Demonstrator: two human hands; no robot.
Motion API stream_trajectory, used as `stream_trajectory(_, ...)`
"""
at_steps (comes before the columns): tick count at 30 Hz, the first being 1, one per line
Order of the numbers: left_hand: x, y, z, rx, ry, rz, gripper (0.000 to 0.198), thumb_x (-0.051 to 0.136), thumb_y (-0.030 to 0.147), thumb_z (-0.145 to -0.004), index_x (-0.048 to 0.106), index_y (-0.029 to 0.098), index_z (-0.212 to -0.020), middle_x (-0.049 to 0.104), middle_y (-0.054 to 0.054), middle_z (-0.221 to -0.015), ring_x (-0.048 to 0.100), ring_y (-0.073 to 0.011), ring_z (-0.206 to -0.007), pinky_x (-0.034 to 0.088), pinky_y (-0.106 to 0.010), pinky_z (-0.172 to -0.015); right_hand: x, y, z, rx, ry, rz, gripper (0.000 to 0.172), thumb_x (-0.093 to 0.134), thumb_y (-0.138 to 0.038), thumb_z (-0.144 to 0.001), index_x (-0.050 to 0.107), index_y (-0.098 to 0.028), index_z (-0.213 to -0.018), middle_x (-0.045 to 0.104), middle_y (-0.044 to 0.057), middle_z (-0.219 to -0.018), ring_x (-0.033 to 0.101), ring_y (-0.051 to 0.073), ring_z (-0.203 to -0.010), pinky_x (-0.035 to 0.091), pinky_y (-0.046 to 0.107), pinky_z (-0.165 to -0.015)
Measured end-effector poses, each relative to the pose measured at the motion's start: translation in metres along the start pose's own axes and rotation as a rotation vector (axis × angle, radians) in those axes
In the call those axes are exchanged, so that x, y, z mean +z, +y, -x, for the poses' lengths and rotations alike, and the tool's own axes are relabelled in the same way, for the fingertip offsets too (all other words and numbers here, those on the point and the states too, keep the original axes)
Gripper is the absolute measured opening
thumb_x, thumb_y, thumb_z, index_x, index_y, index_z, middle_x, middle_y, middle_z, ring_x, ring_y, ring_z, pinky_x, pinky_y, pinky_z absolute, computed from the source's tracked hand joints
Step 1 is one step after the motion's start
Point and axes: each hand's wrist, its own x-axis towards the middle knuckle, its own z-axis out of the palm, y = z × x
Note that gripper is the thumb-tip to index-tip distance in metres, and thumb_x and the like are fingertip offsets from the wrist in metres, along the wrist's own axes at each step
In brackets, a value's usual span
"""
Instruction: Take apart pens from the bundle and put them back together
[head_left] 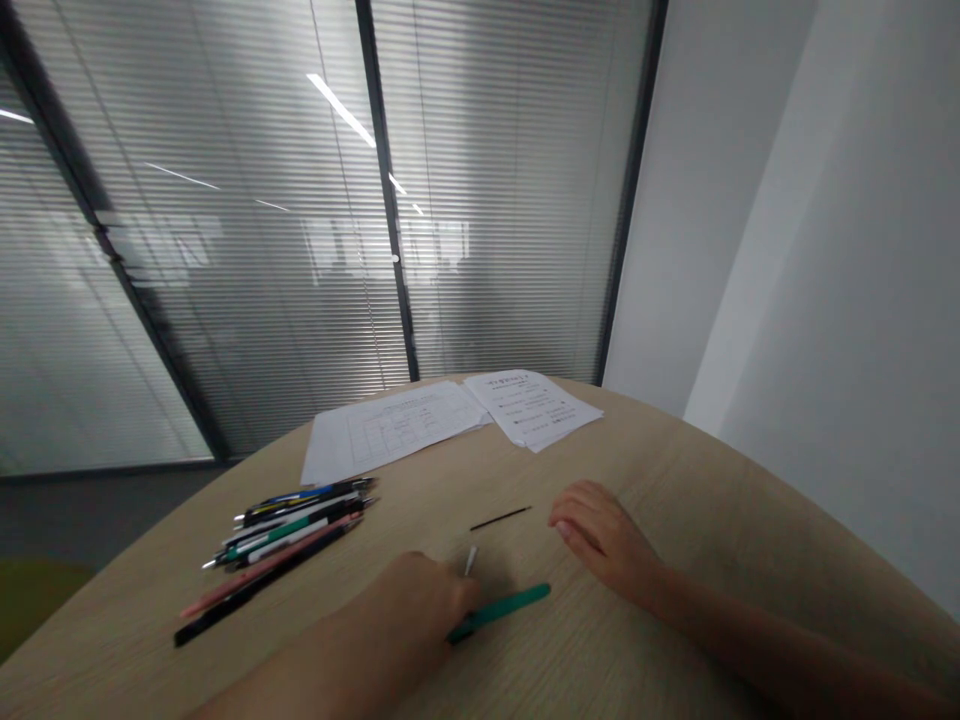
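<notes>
My left hand [431,600] is low over the front middle of the table, its fingers curled and mostly hidden from view. A small white piece [471,560] sticks up beside its knuckles; whether the fingers grip it I cannot tell. Against the near side of this hand is a green pen barrel [510,605], dark at its left end and pointing right. Just beyond lies a thin dark pen refill [500,518]. To the right, my right hand [604,540] rests by the tabletop, loosely bent, thumb a little apart and nothing seen in it.
A bundle of several pens [292,530] lies on the left of the round wooden table [675,480]. Two spreads of printed paper, one with a grid [390,425] and one with text lines [532,405], are at the far edge. Behind stands a glass partition with blinds [510,200].
</notes>
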Motion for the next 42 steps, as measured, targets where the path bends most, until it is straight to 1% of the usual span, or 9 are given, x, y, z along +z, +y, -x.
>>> stream_trajectory(5, -0.001, 0.013, 0.0, -0.026, -0.043, -0.148, 0.02, 0.054, 0.018, -0.073, 0.069, 0.009, -0.082, 0.069, -0.018, -0.08, 0.064, -0.0323, -0.074, 0.047, -0.041, -0.067, -0.001, -0.002, -0.001, -0.014, -0.023, 0.0, 0.016, 0.037, -0.018, -0.085, 0.051, -0.018, -0.077, 0.058, 0.004, -0.075, 0.049, 0.017, -0.074, 0.038, 0.033, -0.071)
stream_trajectory(8, 0.004, 0.013, -0.006, -0.046, 0.012, -0.179, 0.026, 0.05, 0.026, -0.078, 0.068, 0.008, -0.084, 0.068, -0.019, -0.081, 0.064, -0.0329, -0.075, 0.048, -0.045, -0.067, -0.001, -0.002, -0.001, -0.019, -0.013, -0.013, 0.015, 0.038, -0.018, -0.085, 0.051, -0.019, -0.078, 0.058, 0.004, -0.076, 0.049, 0.016, -0.075, 0.039, 0.032, -0.072)
stream_trajectory(13, 0.012, -0.005, -0.017, -0.179, 0.173, -0.146, 0.027, 0.038, 0.015, -0.081, 0.064, 0.014, -0.087, 0.067, -0.014, -0.077, 0.063, -0.0276, -0.075, 0.048, -0.038, -0.062, 0.001, -0.001, 0.0, -0.023, -0.001, -0.023, 0.015, 0.037, -0.017, -0.085, 0.052, -0.019, -0.081, 0.059, 0.004, -0.077, 0.05, 0.016, -0.076, 0.039, 0.033, -0.072)
stream_trajectory(17, 0.014, -0.019, -0.026, -0.21, 0.216, -0.037, 0.027, 0.039, 0.024, -0.08, 0.063, 0.014, -0.078, 0.065, -0.012, -0.076, 0.062, -0.0261, -0.073, 0.046, -0.036, -0.063, 0.002, 0.0, 0.0, -0.027, -0.004, -0.02, 0.015, 0.038, -0.017, -0.085, 0.052, -0.019, -0.082, 0.059, 0.004, -0.077, 0.05, 0.016, -0.075, 0.039, 0.033, -0.072)
stream_trajectory(24, 0.023, -0.02, -0.036, -0.116, 0.274, -0.045, 0.026, 0.036, 0.017, -0.079, 0.062, 0.014, -0.081, 0.061, -0.01, -0.083, 0.058, -0.0237, -0.081, 0.045, -0.032, -0.066, 0.002, -0.001, -0.001, -0.025, -0.003, -0.013, 0.016, 0.037, -0.017, -0.085, 0.052, -0.018, -0.078, 0.057, 0.004, -0.074, 0.049, 0.016, -0.073, 0.04, 0.031, -0.07)
stream_trajectory(31, 0.029, -0.021, -0.037, -0.056, 0.279, 0.057, 0.021, 0.041, 0.017, -0.072, 0.062, 0.017, -0.072, 0.061, -0.005, -0.076, 0.058, -0.0181, -0.069, 0.042, -0.026, -0.06, 0.003, -0.002, 0.0, -0.049, -0.03, 0.033, 0.016, 0.039, -0.018, -0.085, 0.053, -0.018, -0.077, 0.057, 0.004, -0.075, 0.049, 0.017, -0.074, 0.039, 0.032, -0.07)
stream_trajectory(34, 0.031, -0.02, -0.036, 0.012, 0.31, 0.201, 0.018, 0.044, 0.015, -0.066, 0.062, 0.018, -0.07, 0.061, -0.001, -0.072, 0.056, -0.0143, -0.064, 0.04, -0.022, -0.057, 0.002, -0.006, -0.001, -0.11, -0.031, 0.071, 0.016, 0.039, -0.017, -0.084, 0.054, -0.017, -0.078, 0.058, 0.005, -0.074, 0.048, 0.017, -0.074, 0.039, 0.032, -0.07)
stream_trajectory(37, 0.03, -0.016, -0.034, 0.054, 0.264, 0.317, 0.02, 0.045, 0.013, -0.063, 0.063, 0.019, -0.07, 0.061, 0.001, -0.068, 0.055, -0.012, -0.061, 0.039, -0.019, -0.054, 0.0, -0.012, -0.002, -0.242, -0.059, 0.128, 0.017, 0.039, -0.016, -0.082, 0.055, -0.017, -0.077, 0.058, 0.005, -0.072, 0.048, 0.017, -0.072, 0.039, 0.033, -0.069)
stream_trajectory(42, 0.022, -0.016, -0.028, 0.01, 0.267, 0.192, 0.022, 0.042, 0.013, -0.065, 0.063, 0.019, -0.069, 0.063, -0.001, -0.069, 0.055, -0.0142, -0.06, 0.037, -0.022, -0.053, -0.002, -0.017, -0.004, -0.284, -0.094, 0.144, 0.017, 0.039, -0.016, -0.081, 0.055, -0.017, -0.078, 0.058, 0.005, -0.071, 0.049, 0.018, -0.072, 0.039, 0.034, -0.069)
